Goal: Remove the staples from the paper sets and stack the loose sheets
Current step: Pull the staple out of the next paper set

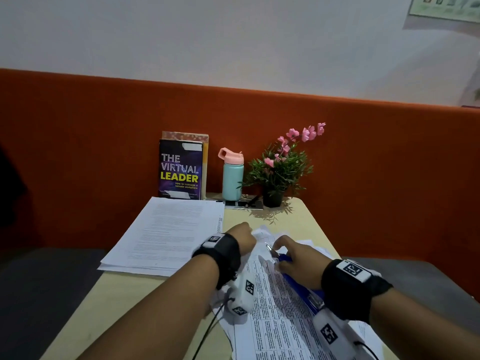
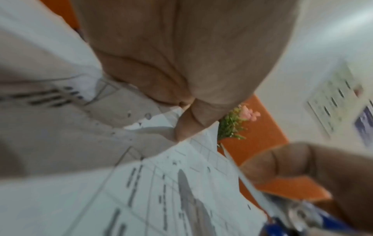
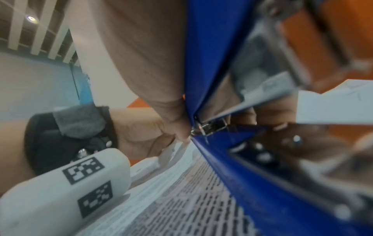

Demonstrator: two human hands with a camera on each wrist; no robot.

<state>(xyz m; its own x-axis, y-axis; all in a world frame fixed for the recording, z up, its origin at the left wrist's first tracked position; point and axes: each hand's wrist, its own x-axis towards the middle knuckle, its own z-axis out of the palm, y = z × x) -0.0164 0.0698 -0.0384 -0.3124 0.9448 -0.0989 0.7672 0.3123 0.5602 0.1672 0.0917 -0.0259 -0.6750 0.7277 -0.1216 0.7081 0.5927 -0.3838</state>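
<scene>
A printed paper set [image 1: 270, 307] with tables lies on the table before me. My left hand [image 1: 242, 237] pinches its far corner [image 2: 181, 123], thumb and finger closed on the lifted sheets. My right hand [image 1: 293, 258] grips a blue stapler [image 1: 298, 279] [image 3: 232, 167], its metal tip [image 1: 270, 249] pointing at that corner. A neat stack of loose sheets [image 1: 171, 232] lies at the left of the table. No staple can be made out.
A book [image 1: 180, 172], a mint bottle with pink lid [image 1: 232, 175] and a potted pink-flowered plant [image 1: 281, 170] stand at the table's far edge against an orange partition [image 1: 91, 152]. More loose paper [image 1: 311, 242] lies under the right hand.
</scene>
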